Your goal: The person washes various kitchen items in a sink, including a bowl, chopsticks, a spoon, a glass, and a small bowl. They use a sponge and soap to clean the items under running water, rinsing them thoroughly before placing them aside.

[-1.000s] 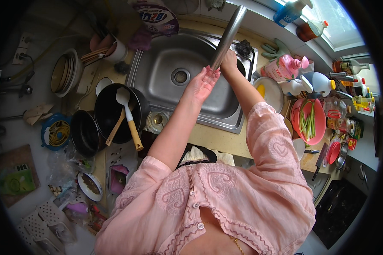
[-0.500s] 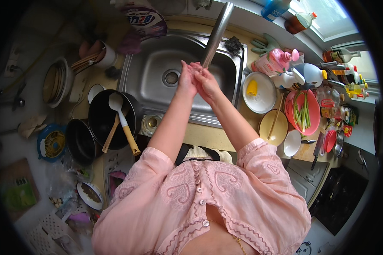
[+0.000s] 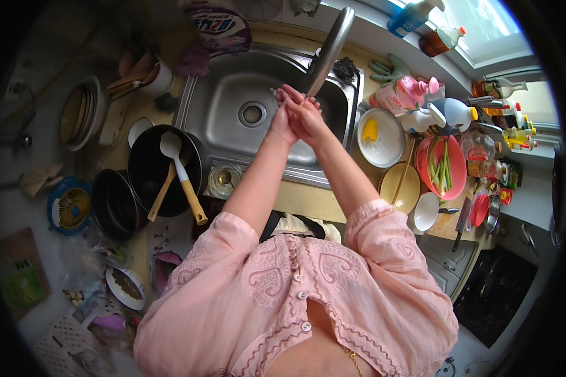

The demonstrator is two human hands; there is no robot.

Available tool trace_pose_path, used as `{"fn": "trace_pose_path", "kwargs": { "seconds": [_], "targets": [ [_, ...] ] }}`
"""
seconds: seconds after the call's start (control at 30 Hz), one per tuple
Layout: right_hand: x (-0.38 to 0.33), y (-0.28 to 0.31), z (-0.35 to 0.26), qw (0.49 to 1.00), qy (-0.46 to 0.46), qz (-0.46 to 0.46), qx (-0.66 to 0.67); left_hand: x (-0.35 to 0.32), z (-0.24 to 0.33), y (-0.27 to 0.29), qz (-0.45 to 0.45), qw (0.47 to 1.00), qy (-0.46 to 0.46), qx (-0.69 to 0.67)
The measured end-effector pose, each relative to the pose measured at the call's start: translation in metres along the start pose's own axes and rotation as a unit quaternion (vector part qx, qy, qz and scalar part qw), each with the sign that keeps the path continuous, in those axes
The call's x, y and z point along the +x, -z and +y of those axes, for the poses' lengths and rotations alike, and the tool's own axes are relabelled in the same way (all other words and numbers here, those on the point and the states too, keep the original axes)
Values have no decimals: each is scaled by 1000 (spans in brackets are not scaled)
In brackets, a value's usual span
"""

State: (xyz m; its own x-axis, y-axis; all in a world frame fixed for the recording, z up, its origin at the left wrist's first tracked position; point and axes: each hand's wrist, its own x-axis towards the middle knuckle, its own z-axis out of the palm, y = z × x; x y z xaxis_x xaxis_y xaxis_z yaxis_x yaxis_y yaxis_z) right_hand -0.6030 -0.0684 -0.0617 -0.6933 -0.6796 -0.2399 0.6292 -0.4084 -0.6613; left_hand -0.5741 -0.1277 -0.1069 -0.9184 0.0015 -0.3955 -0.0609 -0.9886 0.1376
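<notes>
My left hand (image 3: 282, 119) and my right hand (image 3: 303, 114) are pressed together, palm against palm, over the steel sink (image 3: 229, 85). They sit right under the spout of the long metal tap (image 3: 329, 47). Neither hand holds anything; the fingers overlap and rub on each other. The sink basin below them holds only its round drain (image 3: 252, 114). My pink sleeves reach to the elbows.
Left of the sink stand a black pot with a white ladle (image 3: 179, 164), a second black pan (image 3: 110, 204) and a glass jar (image 3: 221, 181). To the right are a white plate (image 3: 390, 147), a yellow bowl (image 3: 392, 188), a red colander of green beans (image 3: 443, 168) and spray bottles (image 3: 404, 94).
A second ago my right hand was up on the tap and my left was reaching into the sink. Both have since come together under the spout.
</notes>
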Motion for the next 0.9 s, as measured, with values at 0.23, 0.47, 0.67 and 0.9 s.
{"fn": "trace_pose_path", "kwargs": {
  "seconds": [0.23,0.47,0.67,0.9],
  "targets": [
    [-8,18,8,853,215,-25,-474,2,2,-10,71,988,-88,105],
    [11,20,-8,609,211,128,-754,-8,-8,-15,222,812,-162,515],
    [9,17,-11,988,-75,126,-43,-13,1,-29,44,984,-141,102],
    [2,23,15,992,-79,74,57,-11,-1,-48,19,987,-131,86]
  ]
}}
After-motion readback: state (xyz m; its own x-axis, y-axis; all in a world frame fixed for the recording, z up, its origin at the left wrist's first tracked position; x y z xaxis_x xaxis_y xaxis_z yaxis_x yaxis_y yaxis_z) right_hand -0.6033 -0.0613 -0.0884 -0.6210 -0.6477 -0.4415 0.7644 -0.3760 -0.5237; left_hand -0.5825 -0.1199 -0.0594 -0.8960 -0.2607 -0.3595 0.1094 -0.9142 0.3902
